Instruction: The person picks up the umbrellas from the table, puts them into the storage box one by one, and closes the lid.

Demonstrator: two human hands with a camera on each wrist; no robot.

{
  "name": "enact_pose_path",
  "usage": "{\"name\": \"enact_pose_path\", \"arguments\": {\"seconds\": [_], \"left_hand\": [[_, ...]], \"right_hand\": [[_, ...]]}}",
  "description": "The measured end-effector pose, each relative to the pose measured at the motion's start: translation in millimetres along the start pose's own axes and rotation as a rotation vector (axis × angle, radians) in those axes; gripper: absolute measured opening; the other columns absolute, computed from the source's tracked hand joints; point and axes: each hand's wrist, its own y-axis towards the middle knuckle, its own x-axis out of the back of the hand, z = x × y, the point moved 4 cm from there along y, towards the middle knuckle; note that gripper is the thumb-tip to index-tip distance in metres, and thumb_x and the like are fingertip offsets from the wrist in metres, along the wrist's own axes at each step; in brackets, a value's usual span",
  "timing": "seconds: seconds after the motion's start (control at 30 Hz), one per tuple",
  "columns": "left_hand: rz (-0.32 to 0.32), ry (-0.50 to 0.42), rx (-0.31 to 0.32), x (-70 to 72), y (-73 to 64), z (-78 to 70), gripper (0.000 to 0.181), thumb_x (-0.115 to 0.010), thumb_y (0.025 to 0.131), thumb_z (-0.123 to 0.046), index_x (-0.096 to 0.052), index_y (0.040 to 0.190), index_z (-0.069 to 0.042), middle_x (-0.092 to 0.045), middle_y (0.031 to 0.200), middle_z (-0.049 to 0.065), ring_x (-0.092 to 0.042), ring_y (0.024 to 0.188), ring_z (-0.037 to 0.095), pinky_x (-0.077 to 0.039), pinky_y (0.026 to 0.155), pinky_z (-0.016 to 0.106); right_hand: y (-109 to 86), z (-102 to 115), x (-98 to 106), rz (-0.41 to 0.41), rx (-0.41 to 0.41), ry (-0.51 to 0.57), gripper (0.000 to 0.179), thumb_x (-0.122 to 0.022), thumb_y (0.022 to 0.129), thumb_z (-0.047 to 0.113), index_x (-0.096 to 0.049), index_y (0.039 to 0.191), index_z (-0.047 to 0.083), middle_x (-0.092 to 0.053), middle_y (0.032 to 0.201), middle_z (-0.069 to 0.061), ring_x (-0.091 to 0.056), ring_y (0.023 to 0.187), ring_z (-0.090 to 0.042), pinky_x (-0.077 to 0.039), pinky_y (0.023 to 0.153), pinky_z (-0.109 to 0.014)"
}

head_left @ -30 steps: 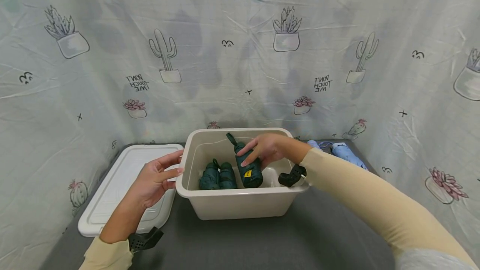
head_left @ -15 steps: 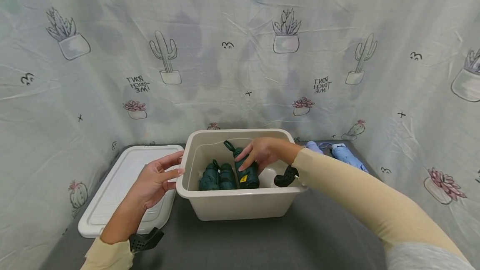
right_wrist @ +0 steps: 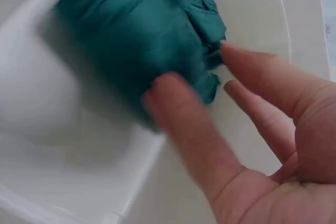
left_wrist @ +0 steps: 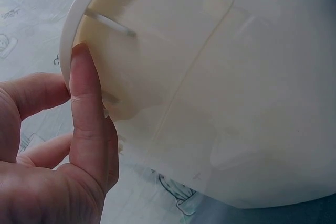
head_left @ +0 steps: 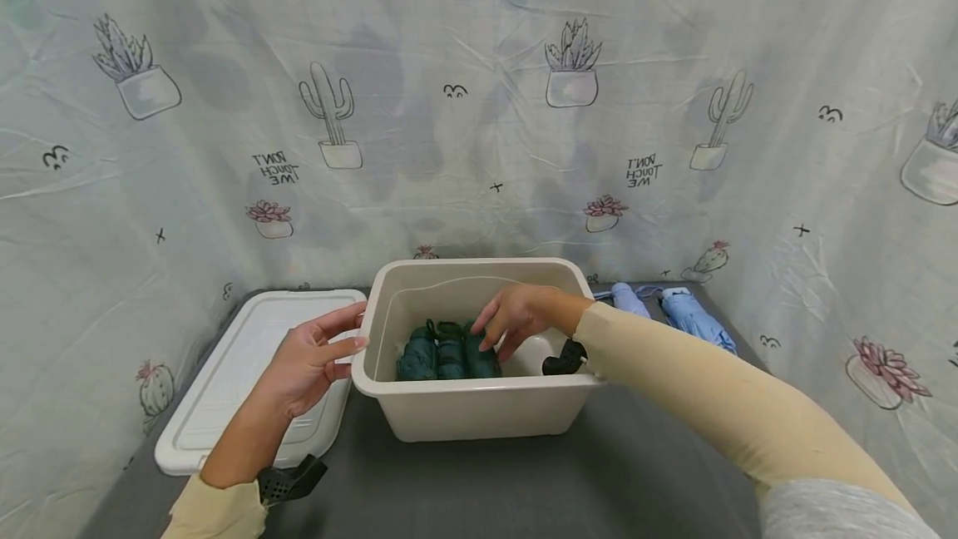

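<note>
Three dark green folded umbrellas stand side by side in the left half of a beige plastic bin (head_left: 479, 410): the left umbrella (head_left: 417, 356), the middle umbrella (head_left: 451, 356) and the right umbrella (head_left: 481, 360). My right hand (head_left: 520, 318) is inside the bin at the right umbrella's top. In the right wrist view its fingers are spread, with one blurred digit over the green fabric (right_wrist: 131, 40); whether it touches is unclear. My left hand (head_left: 310, 360) pinches the bin's left rim (left_wrist: 67, 40) between thumb and fingers.
A white lid (head_left: 254, 364) lies left of the bin, partly under my left forearm. Behind my right arm lie a blue folded umbrella (head_left: 696, 318) and a lilac-blue one (head_left: 627, 299). A patterned curtain (head_left: 479, 131) hangs behind the grey table surface (head_left: 479, 489).
My right hand has lowered the third green umbrella from a tilt to upright beside the other two, and its fingers have loosened from it. The left hand stays on the rim.
</note>
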Motion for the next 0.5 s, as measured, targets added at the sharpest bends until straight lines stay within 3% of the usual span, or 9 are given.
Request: {"name": "enact_pose_path", "arguments": {"seconds": [0.1, 0.27, 0.5], "left_hand": [[-0.002, 0.0, -0.002, 0.1, 0.2, -0.5, 0.063, -0.067, 0.099, -0.007, -0.04, 0.155, 0.0, -0.06, 0.125, 0.003, -0.073, 0.103, 0.015, -0.065, 0.079, 0.035], [-0.001, -0.009, -0.006, 0.3, 0.4, -0.7, 0.063, -0.067, 0.099, -0.007, -0.04, 0.155, 0.0, -0.06, 0.123, 0.002, -0.073, 0.102, 0.014, -0.065, 0.079, 0.035], [0.008, -0.009, 0.001, -0.2, 0.3, 0.7, 0.064, -0.067, 0.099, -0.007, -0.038, 0.156, 0.001, -0.059, 0.125, 0.003, -0.073, 0.103, 0.014, -0.064, 0.079, 0.034]], "right_hand": [[0.2, 1, 1, 0.009, 0.005, -0.028, 0.047, -0.069, 0.089, -0.01, -0.063, 0.135, -0.004, -0.072, 0.117, -0.019, -0.073, 0.09, -0.034, -0.062, 0.091, -0.049], [0.1, 1, 0, 0.04, -0.004, -0.058, 0.046, -0.072, 0.09, -0.006, -0.063, 0.135, -0.004, -0.074, 0.115, -0.015, -0.074, 0.096, -0.034, -0.062, 0.092, -0.048], [-10.1, 5, 4, 0.074, 0.023, -0.089, 0.047, -0.069, 0.094, -0.001, -0.058, 0.14, -0.004, -0.068, 0.129, -0.017, -0.068, 0.118, -0.04, -0.058, 0.101, -0.048]]}}
